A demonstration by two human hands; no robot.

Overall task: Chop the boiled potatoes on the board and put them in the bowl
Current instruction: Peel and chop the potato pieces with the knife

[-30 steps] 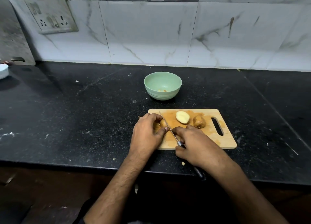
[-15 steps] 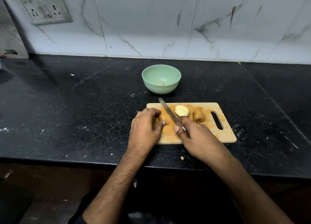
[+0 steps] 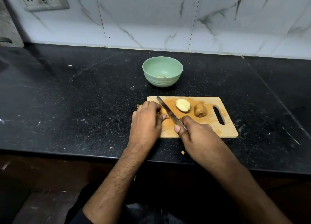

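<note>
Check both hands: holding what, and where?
Right hand grips the knife by its handle. Left hand pins a potato piece on the board.

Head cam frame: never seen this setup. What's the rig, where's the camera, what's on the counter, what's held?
There is no robot: a person works with bare hands. One wide-angle camera on their head looks forward and down. On the black counter stands a green bowl, nearly empty, and nearer the person lies a wooden board. On the board: a cut potato half, face up, and a brown potato piece. The left hand steadies another potato. The right hand holds a knife, its blade at that potato.
</note>
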